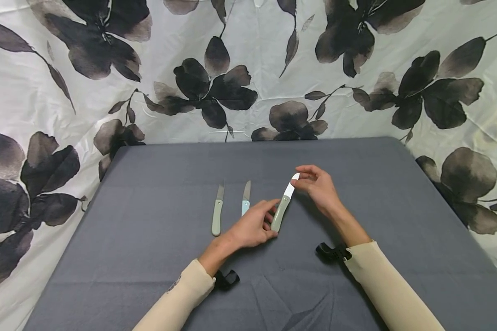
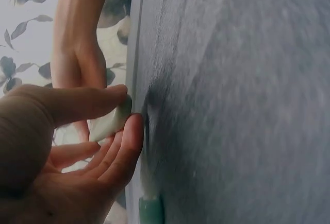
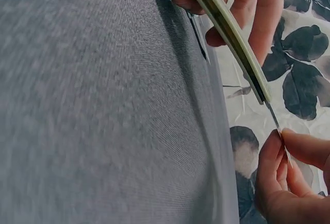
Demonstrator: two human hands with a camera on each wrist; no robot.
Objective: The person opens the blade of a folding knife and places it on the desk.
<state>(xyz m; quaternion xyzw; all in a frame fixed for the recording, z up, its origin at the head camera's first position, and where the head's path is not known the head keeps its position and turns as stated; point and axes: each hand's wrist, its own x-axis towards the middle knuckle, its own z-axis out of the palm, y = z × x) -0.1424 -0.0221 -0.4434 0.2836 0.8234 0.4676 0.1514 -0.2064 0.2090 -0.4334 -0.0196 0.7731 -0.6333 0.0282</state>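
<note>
Above the grey cloth, a folding knife (image 1: 280, 214) with a pale green handle is held between both hands, its blade unfolded and slanting up to the right. My left hand (image 1: 251, 226) holds the handle near its butt end, thumb on one side and fingers on the other. Near the tip, my right hand (image 1: 320, 189) pinches the blade (image 3: 274, 116) between thumb and fingers. The slot along the handle (image 3: 232, 33) shows in the right wrist view. Left of these hands lies a light blue folding knife (image 1: 245, 206), unfolded, its lower handle hidden behind my left hand.
Farther left, another pale green folding knife (image 1: 216, 216) lies unfolded on the cloth-covered table (image 1: 149, 257), blade pointing away. A white curtain with dark flowers (image 1: 273, 92) hangs behind the table's back edge. Black camera mounts (image 1: 227, 280) sit at both wrists.
</note>
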